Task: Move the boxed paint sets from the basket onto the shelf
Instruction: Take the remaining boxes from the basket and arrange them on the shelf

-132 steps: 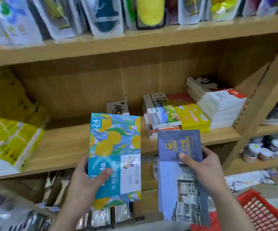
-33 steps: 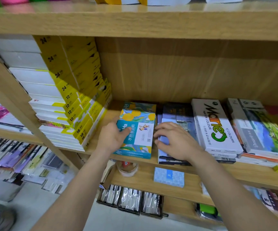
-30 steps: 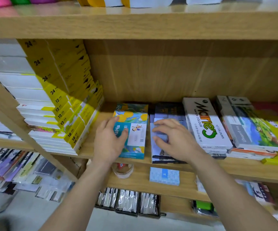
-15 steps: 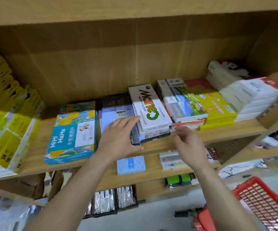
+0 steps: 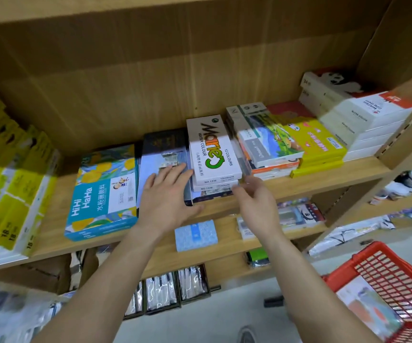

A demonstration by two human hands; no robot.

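The dark blue paint set point(image 5: 164, 154) lies flat on the shelf point(image 5: 323, 180) under the left hand point(image 5: 168, 199), whose spread fingers press on its cover. Just left of that hand lies the lemon-print paint set point(image 5: 103, 191). The right hand point(image 5: 254, 201) hovers loosely open, empty, before the white Marie's boxes point(image 5: 212, 151). Below right sits the red basket point(image 5: 373, 263).

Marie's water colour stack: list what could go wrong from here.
1. The Marie's boxes sit on a dark box at the shelf front edge; the right hand could nudge them off.
2. The left hand lies flat on the blue box alongside; sliding it may shift the stack.
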